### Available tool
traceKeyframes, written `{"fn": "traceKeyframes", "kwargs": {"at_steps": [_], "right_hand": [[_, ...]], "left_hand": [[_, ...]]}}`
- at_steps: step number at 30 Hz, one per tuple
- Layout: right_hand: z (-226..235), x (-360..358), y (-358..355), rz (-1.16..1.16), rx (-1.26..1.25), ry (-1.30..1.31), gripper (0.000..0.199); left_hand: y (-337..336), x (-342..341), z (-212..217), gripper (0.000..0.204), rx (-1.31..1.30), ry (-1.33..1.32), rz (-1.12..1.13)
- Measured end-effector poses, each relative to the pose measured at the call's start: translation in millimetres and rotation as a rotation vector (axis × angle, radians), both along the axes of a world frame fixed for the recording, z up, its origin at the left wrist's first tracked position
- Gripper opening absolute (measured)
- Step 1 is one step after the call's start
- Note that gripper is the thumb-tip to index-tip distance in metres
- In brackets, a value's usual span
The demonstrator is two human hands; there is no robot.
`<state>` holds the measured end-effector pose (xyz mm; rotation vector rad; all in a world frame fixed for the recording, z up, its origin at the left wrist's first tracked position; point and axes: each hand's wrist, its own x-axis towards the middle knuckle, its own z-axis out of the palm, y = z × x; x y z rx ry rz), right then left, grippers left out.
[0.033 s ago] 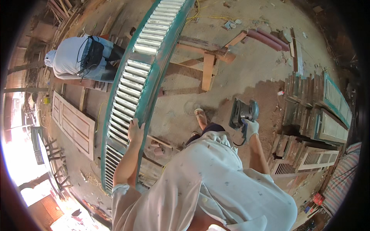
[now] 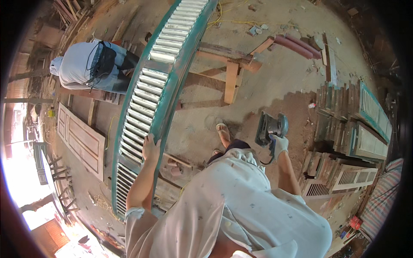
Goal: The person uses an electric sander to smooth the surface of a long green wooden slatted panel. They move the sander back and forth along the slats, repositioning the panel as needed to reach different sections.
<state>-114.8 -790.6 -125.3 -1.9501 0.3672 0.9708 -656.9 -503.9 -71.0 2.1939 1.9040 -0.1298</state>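
A long louvered shutter [image 2: 168,88] with a worn green frame and bare, pale slats lies lengthwise to my left, running from the far edge down toward me. My left hand [image 2: 150,148] is on its near-right frame rail, the fingers curled over toward the slats and the thumb apart. Out to my right, clear of the shutter, my gloved right hand [image 2: 279,143] grips a dark power sander [image 2: 272,129] by its body. The sander is held up on its side above the dusty floor, its flat pad facing left.
A co-worker [image 2: 88,64] bends over wood at the far left. A panelled door [image 2: 81,137] lies below them. Wooden trestle parts [image 2: 231,81] stand beyond the shutter. Stacked shutters [image 2: 344,172] fill the right side. Yellow cord [image 2: 232,21] trails across the floor.
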Motion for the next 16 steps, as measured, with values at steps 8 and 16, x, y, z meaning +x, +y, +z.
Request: {"fn": "traceKeyframes", "kwargs": {"at_steps": [8,16], "right_hand": [[16.7,7.1,-11.9,0.017,0.102,0.018,0.015],[-30.7,-1.1,-19.9,0.012,0.248,-0.036,0.015]], "left_hand": [[-6.7,-10.7,-10.8,0.041,0.024,-0.048,0.022],[85.9,97.5,-21.0,0.076,0.317,-0.121,-0.243]]}}
